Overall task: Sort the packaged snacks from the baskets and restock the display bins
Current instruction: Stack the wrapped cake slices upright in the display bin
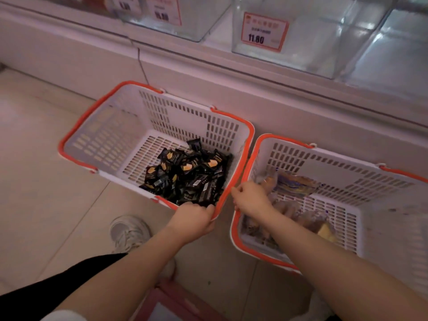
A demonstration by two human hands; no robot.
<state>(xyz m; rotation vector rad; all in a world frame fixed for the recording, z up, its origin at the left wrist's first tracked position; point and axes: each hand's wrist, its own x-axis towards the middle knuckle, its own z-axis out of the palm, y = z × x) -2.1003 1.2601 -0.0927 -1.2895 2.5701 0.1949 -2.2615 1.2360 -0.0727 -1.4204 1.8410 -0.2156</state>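
Pale floor tiles (39, 186) are filling the lower left of the view, running up to a white display counter (231, 72) that is crossing from 10 o'clock to 3 o'clock. Clear display bins (308, 42) are sitting along the counter top at 12 to 2 o'clock; one is carrying an orange price tag (265, 31) reading 11.80.

Two white slotted baskets with orange handles are standing on the floor against the counter, nearly touching. Left basket (111, 135), at centre: a heap of black snack packets (187, 174) is lying in its near right corner. Left hand (196, 218) is gripping this basket's near rim at that corner, fingers curling over the orange edge, just beside the packets.

Right basket (347, 181), at 3 to 4 o'clock: pale and brownish wrapped snacks (296, 184) are lying along its left side, blurred, details unreadable. Right hand (252, 198) is reaching down over the left rim among these snacks, fingers bent; cannot tell whether it is holding anything.

White sneaker (129, 230) is showing on the floor at 7 o'clock, a black-clad leg (58, 283) below it. Part of a pink-framed object (171, 300) is showing at 6 o'clock.
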